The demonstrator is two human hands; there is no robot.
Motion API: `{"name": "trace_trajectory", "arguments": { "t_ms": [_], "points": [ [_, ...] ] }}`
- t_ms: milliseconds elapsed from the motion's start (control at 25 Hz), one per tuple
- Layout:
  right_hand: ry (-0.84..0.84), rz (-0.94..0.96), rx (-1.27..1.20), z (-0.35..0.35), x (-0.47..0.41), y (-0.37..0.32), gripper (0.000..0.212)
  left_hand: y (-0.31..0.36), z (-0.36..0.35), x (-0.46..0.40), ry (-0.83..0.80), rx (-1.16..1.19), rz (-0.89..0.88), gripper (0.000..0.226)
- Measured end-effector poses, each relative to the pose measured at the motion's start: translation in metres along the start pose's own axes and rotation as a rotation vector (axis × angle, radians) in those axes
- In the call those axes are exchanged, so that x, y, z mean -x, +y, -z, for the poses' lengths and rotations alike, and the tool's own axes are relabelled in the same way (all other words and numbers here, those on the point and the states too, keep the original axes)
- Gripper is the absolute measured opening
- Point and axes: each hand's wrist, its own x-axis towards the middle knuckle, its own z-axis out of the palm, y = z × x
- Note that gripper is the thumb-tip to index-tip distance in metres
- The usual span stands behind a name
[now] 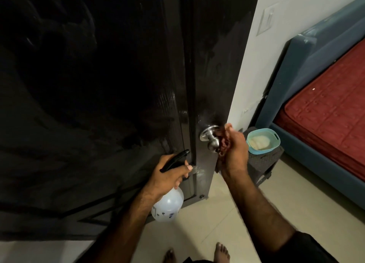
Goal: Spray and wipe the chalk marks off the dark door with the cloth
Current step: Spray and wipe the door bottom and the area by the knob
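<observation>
The dark door [110, 80] fills the left and middle of the view, with wet smears and faint pale marks near its right edge. A round metal knob [210, 138] sticks out low on that edge. My right hand [234, 150] is closed on a dark reddish cloth [224, 143] and presses it against the knob. My left hand [169, 173] grips a spray bottle [167, 205] with a translucent white body and a black trigger head, its nozzle aimed at the door below the knob.
A white wall with a switch plate [266, 19] stands right of the door. A light blue tub [262, 141] rests on a dark stool beside a blue bed frame [292, 96] with a red mattress. My bare feet stand on pale floor tiles.
</observation>
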Motion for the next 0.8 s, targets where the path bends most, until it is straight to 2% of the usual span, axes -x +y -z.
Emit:
{"name": "trace_trajectory", "arguments": {
  "t_ms": [80, 120, 160, 200, 280, 320, 400, 480, 560, 720, 800],
  "points": [
    [-0.058, 0.416, 0.675, 0.004, 0.004, 0.002, 0.026, 0.0, 0.0, -0.001, 0.009, -0.001, 0.002, 0.027],
    [-0.053, 0.562, 0.925, 0.007, 0.01, 0.004, 0.027, 0.0, -0.001, -0.002, 0.009, 0.002, 0.004, 0.028],
    [-0.016, 0.615, 1.003, 0.011, 0.011, 0.008, 0.028, 0.001, -0.003, -0.002, 0.004, 0.003, 0.006, 0.028],
    [0.015, 0.546, 0.866, 0.011, 0.01, 0.009, 0.028, 0.003, -0.004, -0.002, -0.004, 0.0, 0.006, 0.027],
    [0.019, 0.069, 0.282, 0.003, 0.005, 0.002, 0.036, 0.004, -0.007, -0.004, -0.014, 0.001, 0.002, 0.027],
    [-0.047, -0.165, 0.062, 0.004, 0.004, 0.002, 0.044, 0.004, -0.008, -0.005, -0.017, 0.005, 0.001, 0.027],
    [-0.193, -0.438, -0.104, 0.014, 0.005, 0.009, 0.054, 0.005, -0.01, -0.005, -0.032, -0.009, -0.002, 0.029],
    [-0.283, -0.538, -0.191, 0.016, 0.005, 0.019, 0.061, 0.006, -0.009, -0.008, -0.03, -0.026, -0.002, 0.028],
    [-0.292, -0.584, -0.265, 0.016, 0.003, 0.021, 0.062, 0.006, -0.007, -0.01, -0.016, -0.031, 0.002, 0.029],
    [-0.168, -0.398, -0.481, 0.018, -0.002, 0.015, 0.042, 0.004, -0.002, -0.009, -0.017, -0.042, 0.01, 0.027],
    [-0.185, -0.404, -0.446, 0.016, -0.001, 0.015, 0.044, 0.003, 0.002, -0.008, -0.012, -0.057, -0.003, 0.025]
  ]
}}
